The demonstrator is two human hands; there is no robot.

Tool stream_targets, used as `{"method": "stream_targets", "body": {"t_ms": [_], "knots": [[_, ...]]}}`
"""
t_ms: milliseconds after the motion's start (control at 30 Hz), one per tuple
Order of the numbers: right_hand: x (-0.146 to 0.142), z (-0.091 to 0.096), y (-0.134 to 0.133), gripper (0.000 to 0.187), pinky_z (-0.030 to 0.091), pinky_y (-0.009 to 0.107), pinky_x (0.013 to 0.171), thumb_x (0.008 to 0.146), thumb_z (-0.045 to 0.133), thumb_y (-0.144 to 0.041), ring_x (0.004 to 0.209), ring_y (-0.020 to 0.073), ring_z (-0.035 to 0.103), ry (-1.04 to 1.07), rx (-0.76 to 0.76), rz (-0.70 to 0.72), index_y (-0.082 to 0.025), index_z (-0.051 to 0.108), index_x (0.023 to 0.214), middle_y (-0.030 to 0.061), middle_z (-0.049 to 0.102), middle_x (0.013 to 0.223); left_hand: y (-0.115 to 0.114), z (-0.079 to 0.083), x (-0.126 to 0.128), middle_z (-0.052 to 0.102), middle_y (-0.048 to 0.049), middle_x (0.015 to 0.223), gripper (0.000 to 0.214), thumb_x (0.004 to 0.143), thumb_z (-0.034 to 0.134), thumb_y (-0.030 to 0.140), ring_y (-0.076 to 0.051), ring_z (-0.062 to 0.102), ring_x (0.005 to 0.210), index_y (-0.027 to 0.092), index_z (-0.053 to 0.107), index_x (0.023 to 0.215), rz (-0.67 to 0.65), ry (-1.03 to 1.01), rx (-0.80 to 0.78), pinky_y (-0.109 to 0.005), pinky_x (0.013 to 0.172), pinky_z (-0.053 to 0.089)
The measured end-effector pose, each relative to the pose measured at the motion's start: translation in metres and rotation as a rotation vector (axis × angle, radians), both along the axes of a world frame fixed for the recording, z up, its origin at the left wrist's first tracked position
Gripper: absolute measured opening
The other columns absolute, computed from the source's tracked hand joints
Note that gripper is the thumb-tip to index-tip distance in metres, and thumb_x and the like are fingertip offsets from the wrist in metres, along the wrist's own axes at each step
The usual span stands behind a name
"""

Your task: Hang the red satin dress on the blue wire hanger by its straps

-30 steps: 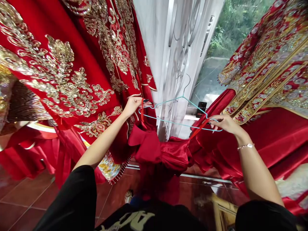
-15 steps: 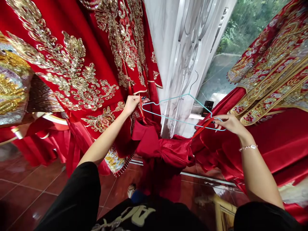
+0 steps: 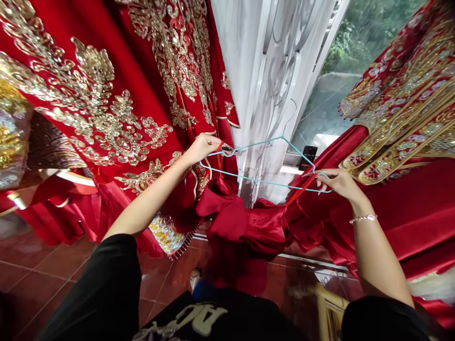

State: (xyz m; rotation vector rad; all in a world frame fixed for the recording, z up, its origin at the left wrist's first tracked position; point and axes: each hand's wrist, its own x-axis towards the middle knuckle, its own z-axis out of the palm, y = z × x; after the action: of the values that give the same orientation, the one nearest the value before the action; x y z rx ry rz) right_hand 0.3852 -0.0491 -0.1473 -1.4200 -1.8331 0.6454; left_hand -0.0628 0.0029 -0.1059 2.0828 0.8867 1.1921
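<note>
A light blue wire hanger (image 3: 263,180) with a bare metal hook spans the space between my hands. From it hangs a dark red satin garment (image 3: 245,222) on thin red straps. My left hand (image 3: 206,147) pinches the left strap (image 3: 221,146), which lies at the notch near the hanger's left end. At the other end, my right hand (image 3: 336,182) is closed around the hanger's right corner, with the right strap (image 3: 302,190) beside its fingertips. The garment's lower part drops into shadow in front of my body.
Red garments with gold sequin embroidery (image 3: 103,109) hang at left, and another beaded one (image 3: 401,109) hangs at right. Behind the hanger are a white metal grille (image 3: 280,61) and a window with a phone (image 3: 308,157) at its sill. A bamboo-like frame (image 3: 329,308) stands low on the right.
My left hand has moved right and carried the left strap inward to the hanger's notch, past its left end. The right hand has stayed nearly in place.
</note>
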Motion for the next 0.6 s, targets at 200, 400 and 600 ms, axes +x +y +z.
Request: {"method": "stream_targets", "body": {"t_ms": [200, 400, 600], "knots": [[0.004, -0.009, 0.003, 0.056, 0.047, 0.031, 0.047, 0.065, 0.074, -0.068, 0.042, 0.0155, 0.055, 0.055, 0.028, -0.037, -0.016, 0.074, 0.086, 0.0024, 0.062, 0.058, 0.007, -0.034, -0.029, 0.077, -0.0121, 0.079, 0.047, 0.073, 0.077, 0.058, -0.031, 0.076, 0.088, 0.012, 0.076, 0.074, 0.206, -0.32, -0.058, -0.043, 0.086, 0.06], [-0.001, -0.009, 0.003, 0.061, 0.046, 0.031, 0.047, 0.058, 0.076, -0.074, 0.045, 0.0187, 0.06, 0.061, -0.025, -0.011, -0.018, 0.07, 0.079, 0.0023, 0.061, 0.058, -0.008, -0.039, -0.043, 0.076, -0.0085, 0.074, 0.045, 0.072, 0.077, 0.057, -0.03, 0.075, 0.09, 0.013, 0.077, 0.073, 0.213, -0.233, -0.062, -0.042, 0.088, 0.06], [-0.004, -0.005, -0.001, 0.068, 0.046, 0.032, 0.048, 0.055, 0.074, -0.081, 0.043, 0.018, 0.058, 0.042, -0.007, -0.015, -0.017, 0.07, 0.079, 0.0032, 0.06, 0.057, -0.011, -0.004, -0.003, 0.075, -0.0045, 0.073, 0.021, 0.078, 0.073, 0.033, -0.027, 0.074, 0.084, 0.013, 0.078, 0.073, 0.118, -0.009, -0.034, -0.043, 0.091, 0.056]]}}
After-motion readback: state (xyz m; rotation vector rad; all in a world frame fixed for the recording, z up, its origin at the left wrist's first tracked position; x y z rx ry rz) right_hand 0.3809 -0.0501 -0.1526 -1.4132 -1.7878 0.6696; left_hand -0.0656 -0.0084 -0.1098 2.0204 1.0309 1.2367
